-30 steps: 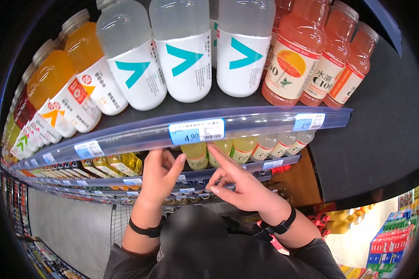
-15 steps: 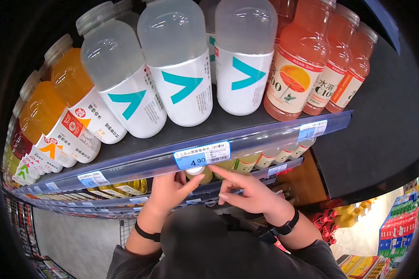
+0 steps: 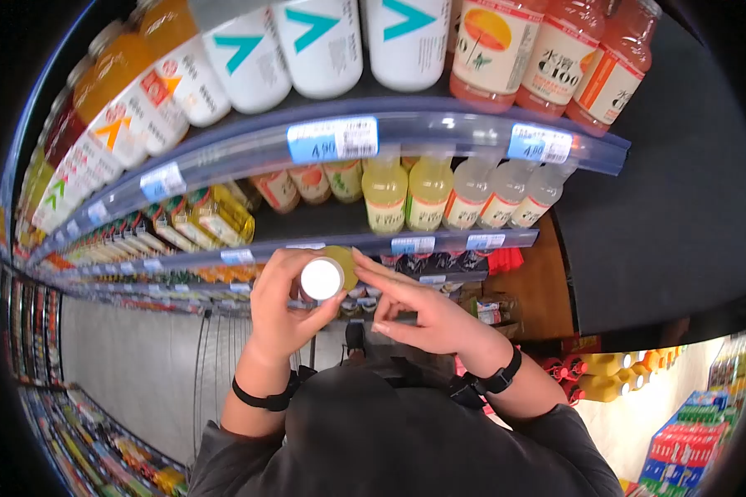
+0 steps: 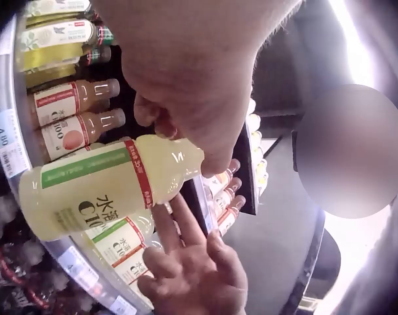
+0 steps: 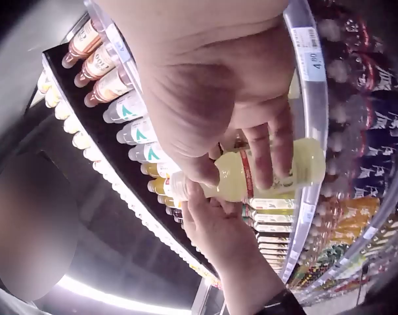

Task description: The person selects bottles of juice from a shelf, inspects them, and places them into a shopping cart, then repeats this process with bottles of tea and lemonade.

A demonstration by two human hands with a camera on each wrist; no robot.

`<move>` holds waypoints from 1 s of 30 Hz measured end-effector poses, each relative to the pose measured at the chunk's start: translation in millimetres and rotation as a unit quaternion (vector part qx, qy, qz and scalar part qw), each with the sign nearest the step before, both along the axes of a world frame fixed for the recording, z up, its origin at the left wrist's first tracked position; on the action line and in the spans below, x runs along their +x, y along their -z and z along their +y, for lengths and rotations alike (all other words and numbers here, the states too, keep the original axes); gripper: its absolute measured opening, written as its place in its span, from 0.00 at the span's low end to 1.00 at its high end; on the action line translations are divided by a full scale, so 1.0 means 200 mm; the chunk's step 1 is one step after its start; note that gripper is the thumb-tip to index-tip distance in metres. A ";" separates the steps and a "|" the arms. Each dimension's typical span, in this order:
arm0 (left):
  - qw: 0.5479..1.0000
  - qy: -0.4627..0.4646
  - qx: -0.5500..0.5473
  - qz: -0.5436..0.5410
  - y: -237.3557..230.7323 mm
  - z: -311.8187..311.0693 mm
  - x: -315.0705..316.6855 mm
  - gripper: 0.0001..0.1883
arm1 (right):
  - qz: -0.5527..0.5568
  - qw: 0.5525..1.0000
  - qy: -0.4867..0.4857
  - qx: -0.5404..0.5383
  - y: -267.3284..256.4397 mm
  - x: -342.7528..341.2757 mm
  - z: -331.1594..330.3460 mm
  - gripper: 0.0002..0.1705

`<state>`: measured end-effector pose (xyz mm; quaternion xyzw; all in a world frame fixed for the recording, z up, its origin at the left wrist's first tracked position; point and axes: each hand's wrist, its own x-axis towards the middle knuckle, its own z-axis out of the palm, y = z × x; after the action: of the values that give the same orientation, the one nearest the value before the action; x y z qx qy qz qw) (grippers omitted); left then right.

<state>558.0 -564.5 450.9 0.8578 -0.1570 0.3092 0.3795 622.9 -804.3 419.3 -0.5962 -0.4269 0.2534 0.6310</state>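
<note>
A pale yellow-green bottle with a white cap stands upright below the shelf edge in the head view. My left hand grips it around the neck, thumb on the near side. In the left wrist view the bottle shows a C100 label with green and red bands, and my left hand covers its cap. My right hand has its index and middle fingers extended to the bottle's right side. From the right wrist, the bottle lies under my right hand's fingers, with my left hand at the neck.
Large white-labelled bottles and pink bottles line the upper shelf, above a price-tagged edge. Yellow and pale bottles stand on the shelf below. A dark surface is at right, a wire cart lower left.
The bottle has come out from beneath the upper shelf edge toward me, held in my left hand. The shelves now sit higher in the head view, exposing more of the lower row.
</note>
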 end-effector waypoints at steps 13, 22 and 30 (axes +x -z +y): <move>0.991 -0.039 -0.093 0.083 0.12 -0.06 -0.67 0.23 | 0.052 0.969 -0.167 -0.176 0.48 -0.40 0.11 0.45; 0.945 -0.174 -0.165 0.224 0.11 0.14 -1.22 0.26 | 0.160 0.919 -0.281 -0.227 0.56 -0.61 0.33 0.41; 0.842 -0.336 -0.263 0.331 0.15 0.40 -2.07 0.28 | 0.225 0.826 -0.452 -0.249 0.60 -1.02 0.80 0.32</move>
<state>144.2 -483.9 420.7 0.7773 0.3631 0.1452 0.4929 418.1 -644.9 299.3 -0.3995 -0.4170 0.7353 0.3548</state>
